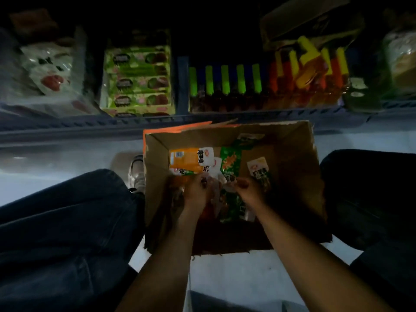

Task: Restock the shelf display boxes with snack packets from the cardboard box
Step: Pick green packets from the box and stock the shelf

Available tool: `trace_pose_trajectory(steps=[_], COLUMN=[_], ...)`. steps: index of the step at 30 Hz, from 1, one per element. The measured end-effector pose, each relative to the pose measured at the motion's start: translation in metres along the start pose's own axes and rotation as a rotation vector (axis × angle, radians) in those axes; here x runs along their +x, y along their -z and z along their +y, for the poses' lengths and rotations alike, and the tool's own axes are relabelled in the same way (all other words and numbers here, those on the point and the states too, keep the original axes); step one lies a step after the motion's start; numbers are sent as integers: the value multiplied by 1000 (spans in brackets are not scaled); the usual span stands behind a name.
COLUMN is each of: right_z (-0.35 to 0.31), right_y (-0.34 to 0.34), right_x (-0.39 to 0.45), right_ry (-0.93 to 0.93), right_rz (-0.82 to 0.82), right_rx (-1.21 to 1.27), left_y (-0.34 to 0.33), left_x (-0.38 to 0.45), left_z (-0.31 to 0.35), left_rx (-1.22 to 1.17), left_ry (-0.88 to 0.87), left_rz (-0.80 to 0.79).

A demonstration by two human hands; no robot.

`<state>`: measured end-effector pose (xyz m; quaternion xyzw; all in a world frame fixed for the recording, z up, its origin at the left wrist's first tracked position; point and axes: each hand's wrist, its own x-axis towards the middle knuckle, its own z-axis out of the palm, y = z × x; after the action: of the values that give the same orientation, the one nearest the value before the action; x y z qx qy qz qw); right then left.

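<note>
An open cardboard box (297, 167) sits on the floor between my knees, with several snack packets inside. Both hands reach into it. My left hand (197, 191) holds a bunch of orange and white packets (191, 159) by their lower ends. My right hand (248, 190) pinches the edge of a green packet (229, 163). Another small white and dark packet (258, 168) lies just right of my right hand. More packets lie under my hands, partly hidden.
A low shelf (202, 122) runs across the top, holding display boxes: green packets (137, 73), green-topped sticks (225, 79), yellow-topped red sticks (310, 70), white bags (49, 68). My jeans-clad legs (67, 221) flank the box; a shoe (136, 172) is at its left.
</note>
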<state>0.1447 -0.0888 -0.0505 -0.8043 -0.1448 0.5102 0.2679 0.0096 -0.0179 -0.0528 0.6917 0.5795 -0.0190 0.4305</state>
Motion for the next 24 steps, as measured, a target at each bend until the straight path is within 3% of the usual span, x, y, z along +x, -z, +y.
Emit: trace_pose_trajectory(steps=[2, 5, 10, 16, 19, 24], right_z=[6, 14, 16, 16, 18, 19], right_y=[-7, -24, -51, -67, -72, -81], right_x=[11, 25, 39, 47, 48, 40], right_ry=[-24, -23, -15, 9, -20, 64], right_rz=[-17, -65, -85, 52, 79, 262], right_rx=[16, -36, -18, 124, 88, 18], left_y=[-6, -17, -27, -24, -28, -20], left_x=[7, 20, 21, 21, 21, 17], left_z=[-12, -45, -69, -72, -76, -70], left_rx=[69, 133, -89, -218, -232, -372], left_ry=[70, -5, 62, 96, 102, 173], left_rz=[24, 26, -22, -7, 1, -19])
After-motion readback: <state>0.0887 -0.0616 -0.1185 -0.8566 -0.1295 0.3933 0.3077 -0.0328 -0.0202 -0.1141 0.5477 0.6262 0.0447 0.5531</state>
